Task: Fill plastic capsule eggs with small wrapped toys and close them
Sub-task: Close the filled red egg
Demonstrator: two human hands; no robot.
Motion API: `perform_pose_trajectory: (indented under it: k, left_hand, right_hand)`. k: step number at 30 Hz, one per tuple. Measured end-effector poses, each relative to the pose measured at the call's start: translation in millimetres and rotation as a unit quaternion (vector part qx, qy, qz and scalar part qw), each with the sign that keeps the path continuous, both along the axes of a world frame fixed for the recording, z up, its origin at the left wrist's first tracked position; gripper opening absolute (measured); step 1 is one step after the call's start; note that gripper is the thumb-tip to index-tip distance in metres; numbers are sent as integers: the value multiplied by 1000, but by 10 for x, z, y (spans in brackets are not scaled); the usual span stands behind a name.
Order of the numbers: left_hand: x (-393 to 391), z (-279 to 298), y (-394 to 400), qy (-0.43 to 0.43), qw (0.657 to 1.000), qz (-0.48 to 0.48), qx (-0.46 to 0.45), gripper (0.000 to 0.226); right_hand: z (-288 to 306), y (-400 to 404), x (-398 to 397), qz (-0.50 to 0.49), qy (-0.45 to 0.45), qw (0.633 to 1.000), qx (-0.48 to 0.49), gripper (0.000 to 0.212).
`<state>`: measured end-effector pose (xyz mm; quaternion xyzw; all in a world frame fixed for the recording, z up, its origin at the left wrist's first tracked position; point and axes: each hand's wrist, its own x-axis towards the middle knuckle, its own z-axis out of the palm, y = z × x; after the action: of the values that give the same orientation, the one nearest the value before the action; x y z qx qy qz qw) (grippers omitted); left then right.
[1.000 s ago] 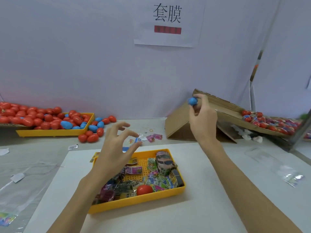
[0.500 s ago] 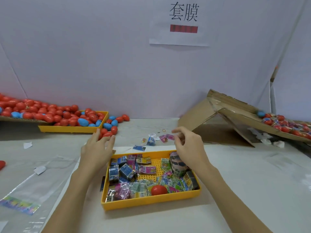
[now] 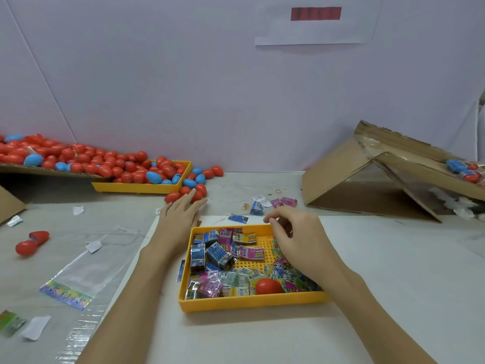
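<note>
Over the yellow tray (image 3: 246,303), the toys (image 3: 223,256) lie in a heap. My guess: the right hand (image 3: 296,237), fingers curled and holding nothing, hovers to pick one. At ten o'clock the left hand (image 3: 181,214), fingers straight, reaches the loose eggs (image 3: 183,194), likely to take one. One red egg (image 3: 267,286) sits in the tray.

Left hand (image 3: 181,214) at eggs (image 3: 183,194); right hand (image 3: 296,237) over tray (image 3: 249,302).

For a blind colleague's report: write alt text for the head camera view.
A person's left hand reaches with straight fingers toward loose red and blue capsule eggs on a table, while the right hand, fingers curled, hovers over a yellow tray of small wrapped toys. A cardboard ramp stands at right.
</note>
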<state>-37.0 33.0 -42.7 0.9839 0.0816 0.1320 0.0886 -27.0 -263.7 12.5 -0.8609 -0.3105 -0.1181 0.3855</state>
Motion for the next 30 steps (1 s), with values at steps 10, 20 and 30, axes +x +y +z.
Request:
perform_pose_trajectory:
  k: [10,20,30]
  left_hand:
    - [-19,75,-71,-50,997,-4,-57,50]
    - [-46,46,-42,-154,973,23,-171,28]
    - [-279,723,-641,-247,873,-111,-404,34]
  right_hand:
    - [9,-13,-9,4,16,1000,3,16]
    - [5,-32,-11,9,20,1000,-2,17]
    - [77,-32,13,45,208,955,208,19]
